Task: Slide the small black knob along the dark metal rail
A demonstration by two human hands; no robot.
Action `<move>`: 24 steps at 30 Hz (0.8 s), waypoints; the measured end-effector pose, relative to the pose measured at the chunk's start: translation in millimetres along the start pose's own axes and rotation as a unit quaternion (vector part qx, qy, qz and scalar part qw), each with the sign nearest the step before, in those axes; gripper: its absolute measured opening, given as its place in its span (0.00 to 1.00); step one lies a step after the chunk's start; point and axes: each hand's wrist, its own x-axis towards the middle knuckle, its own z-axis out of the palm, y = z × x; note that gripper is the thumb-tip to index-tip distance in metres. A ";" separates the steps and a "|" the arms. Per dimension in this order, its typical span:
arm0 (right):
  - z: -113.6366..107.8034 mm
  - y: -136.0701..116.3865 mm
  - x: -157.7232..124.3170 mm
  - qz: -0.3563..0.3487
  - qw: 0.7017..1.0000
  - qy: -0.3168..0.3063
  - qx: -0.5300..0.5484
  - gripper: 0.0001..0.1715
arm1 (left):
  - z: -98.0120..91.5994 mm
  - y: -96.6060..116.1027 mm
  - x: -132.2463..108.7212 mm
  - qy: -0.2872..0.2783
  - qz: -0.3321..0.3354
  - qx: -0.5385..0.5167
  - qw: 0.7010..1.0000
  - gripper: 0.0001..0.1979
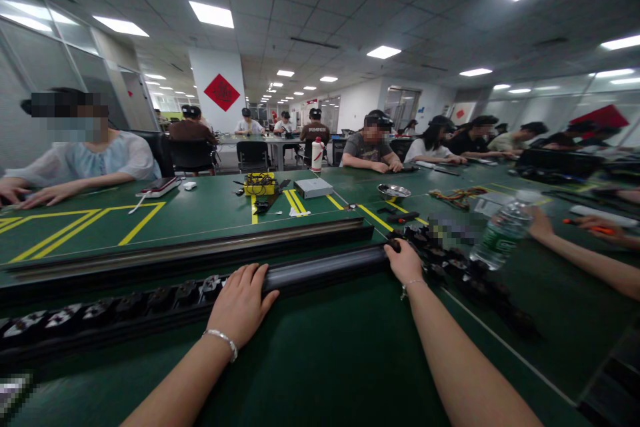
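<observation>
A long black rail (325, 268) lies slantwise across the green table in front of me. Its left part carries a row of black and silver socket-like modules (135, 305); the right part shows a smooth dark surface. My left hand (243, 303) is closed over the rail's middle, fingers on the far side and thumb toward me. At the right end, my right hand (404, 261) grips the tip, its fingertips partly hidden. Just behind lies a second long metal channel (200, 247). Beyond my right hand runs a loose row of black modules (463, 273).
A water bottle (503, 230) stands at the right, near another person's hand (543, 223). Farther back are a metal bowl (394, 191), a grey box (313, 187) and a yellow holder with black cable (259, 183). Seated people surround the table (320, 360).
</observation>
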 end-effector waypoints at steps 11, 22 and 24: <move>-1.2 -1.3 0.3 0.006 1.000 0.006 -0.006 0.22 | -2.5 1.9 0.2 -0.003 0.001 0.010 1.000 0.27; -2.4 -1.1 -1.3 0.019 1.000 0.012 -0.003 0.23 | -3.4 1.5 0.3 -0.005 0.002 0.010 1.000 0.27; -1.9 0.1 -0.9 0.022 1.000 0.017 -0.003 0.23 | -3.3 1.6 0.5 -0.005 0.001 0.010 1.000 0.27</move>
